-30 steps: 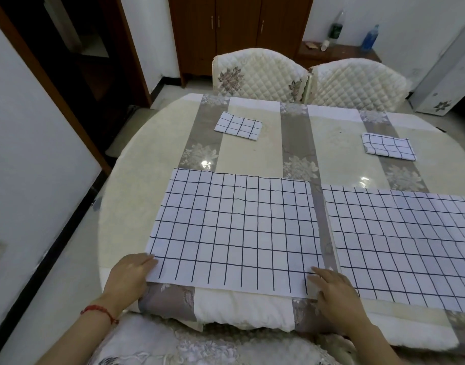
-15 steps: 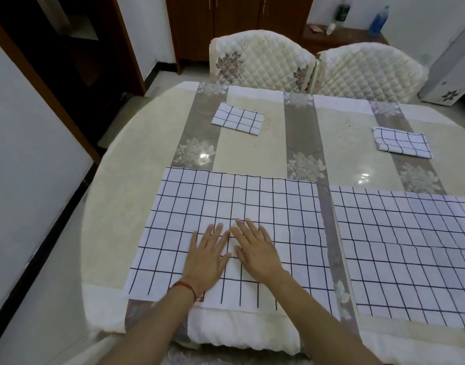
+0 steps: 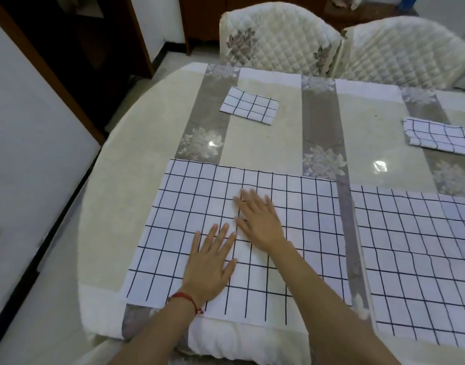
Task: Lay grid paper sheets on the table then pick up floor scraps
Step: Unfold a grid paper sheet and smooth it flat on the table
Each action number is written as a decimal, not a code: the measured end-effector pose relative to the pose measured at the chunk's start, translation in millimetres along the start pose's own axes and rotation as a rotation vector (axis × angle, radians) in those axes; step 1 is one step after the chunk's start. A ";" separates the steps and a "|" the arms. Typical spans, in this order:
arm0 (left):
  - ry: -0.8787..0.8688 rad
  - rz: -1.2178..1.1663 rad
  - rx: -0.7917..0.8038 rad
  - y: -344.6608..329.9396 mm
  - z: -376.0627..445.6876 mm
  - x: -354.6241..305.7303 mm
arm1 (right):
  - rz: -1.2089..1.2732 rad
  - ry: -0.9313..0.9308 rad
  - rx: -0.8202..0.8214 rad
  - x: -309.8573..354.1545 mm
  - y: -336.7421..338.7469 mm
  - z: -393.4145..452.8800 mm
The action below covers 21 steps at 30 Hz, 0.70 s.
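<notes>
Hands: left hand (image 3: 210, 267) and right hand (image 3: 257, 219) flat, fingers straight, pressing white black-gridded paper sheet (image 3: 292, 233).
Axis: sheet's length runs left-right, extending outward from both.

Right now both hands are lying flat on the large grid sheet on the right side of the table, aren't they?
Not quite. The head view shows the left hand and right hand flat on the left large grid sheet; the right large grid sheet is untouched.

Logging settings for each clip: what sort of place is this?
Most likely a home dining room: a round table under a floral cloth, two quilted chairs pushed up to it, and a wooden cabinet on the far wall.
</notes>
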<state>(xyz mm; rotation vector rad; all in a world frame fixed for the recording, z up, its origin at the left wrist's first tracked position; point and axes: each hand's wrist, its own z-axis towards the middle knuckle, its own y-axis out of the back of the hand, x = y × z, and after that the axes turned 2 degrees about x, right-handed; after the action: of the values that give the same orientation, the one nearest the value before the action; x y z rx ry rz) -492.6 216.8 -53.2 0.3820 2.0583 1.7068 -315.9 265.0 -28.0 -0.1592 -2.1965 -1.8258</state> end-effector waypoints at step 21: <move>0.105 -0.092 -0.058 9.6 16.0 -18.1 | -0.033 -0.350 -0.212 -2.2 -38.8 -51.7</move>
<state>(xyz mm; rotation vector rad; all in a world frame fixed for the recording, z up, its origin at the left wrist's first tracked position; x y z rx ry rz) -469.6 223.8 -43.3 0.1802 2.0602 1.7601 -316.5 207.1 -56.9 -0.5250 -2.2242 -2.1883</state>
